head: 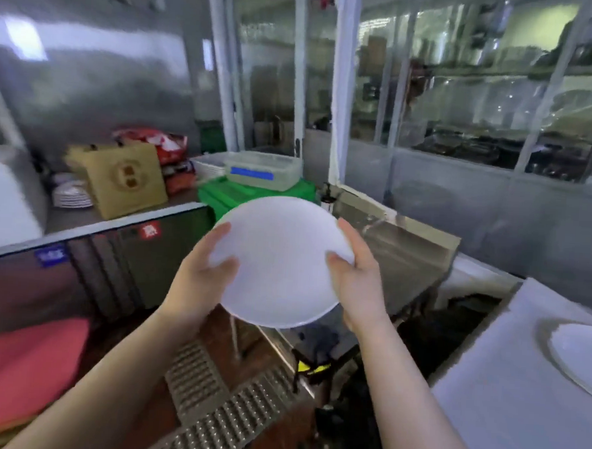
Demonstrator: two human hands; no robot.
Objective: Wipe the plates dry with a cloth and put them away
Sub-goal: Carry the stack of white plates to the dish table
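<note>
A brown paper bag [124,177] stands beside green crates [255,196].

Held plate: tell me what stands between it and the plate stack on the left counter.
The plate, gripped by the left hand and right hand, is in open air. Before the plate stack stands a brown paper bag, just to its right, partly blocking a direct path.

White plate [279,261], green crate [220,194], brown bag [125,177] w/ round logo, red cushion [23,357], blue tape on clear tub [261,169].
</note>
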